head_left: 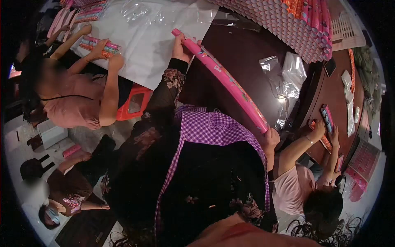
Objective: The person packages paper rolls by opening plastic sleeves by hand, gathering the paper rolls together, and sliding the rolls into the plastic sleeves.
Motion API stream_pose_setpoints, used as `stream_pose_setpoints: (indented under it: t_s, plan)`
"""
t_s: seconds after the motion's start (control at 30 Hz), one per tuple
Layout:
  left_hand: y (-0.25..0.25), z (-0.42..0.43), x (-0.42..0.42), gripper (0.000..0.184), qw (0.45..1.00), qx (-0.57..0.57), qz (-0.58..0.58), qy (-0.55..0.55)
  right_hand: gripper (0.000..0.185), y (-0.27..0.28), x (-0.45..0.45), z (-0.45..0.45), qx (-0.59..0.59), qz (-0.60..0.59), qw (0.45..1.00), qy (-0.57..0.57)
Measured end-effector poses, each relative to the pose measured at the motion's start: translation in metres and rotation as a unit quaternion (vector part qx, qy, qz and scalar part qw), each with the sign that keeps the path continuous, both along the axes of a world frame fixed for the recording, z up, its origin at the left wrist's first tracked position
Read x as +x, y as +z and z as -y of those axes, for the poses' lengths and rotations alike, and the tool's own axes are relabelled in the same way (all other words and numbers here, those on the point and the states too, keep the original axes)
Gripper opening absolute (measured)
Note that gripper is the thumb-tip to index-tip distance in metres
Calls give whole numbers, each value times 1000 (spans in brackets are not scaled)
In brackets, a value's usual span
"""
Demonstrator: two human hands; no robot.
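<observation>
A long pink printed roll (228, 80) slants across the view above the dark table (214, 49). Its upper left end is in my left hand (182, 48), whose fingers are wrapped round it. At the lower right end my right hand (270, 140) closes on the roll near the purple checked apron (218, 127). Crumpled clear plastic bags (293, 74) lie on the table to the right of the roll. White sheeting (152, 45) lies beside my left hand.
A large stack of rolls (284, 29) stands at the top right beside a white basket (347, 31). Co-workers handle rolls at left and right. A red stool (135, 103) is at left, a phone (330, 67) at right.
</observation>
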State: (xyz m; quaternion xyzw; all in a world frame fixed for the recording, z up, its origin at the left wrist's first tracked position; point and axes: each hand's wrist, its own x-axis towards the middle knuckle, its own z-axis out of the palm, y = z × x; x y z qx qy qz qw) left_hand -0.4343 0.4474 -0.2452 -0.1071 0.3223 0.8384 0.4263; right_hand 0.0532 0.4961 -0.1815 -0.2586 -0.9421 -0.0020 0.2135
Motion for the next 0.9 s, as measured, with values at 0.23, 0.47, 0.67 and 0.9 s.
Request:
stream_pose_setpoints:
  t_s: [0.23,0.47,0.67,0.9]
  plan:
    - [41,8,12,58,989,121,-79,-43,43,-2,9,-4,-82,-55,982,-159]
    - [89,8,15,74,968,197,-135,-73,51,-9,7,5,-171,-95,953,-232]
    - [98,14,25,85,944,267,-168,-98,54,-14,-4,14,-226,-112,935,-251]
    - [122,14,32,87,915,337,-167,-142,31,-17,-15,22,-381,-155,869,-276]
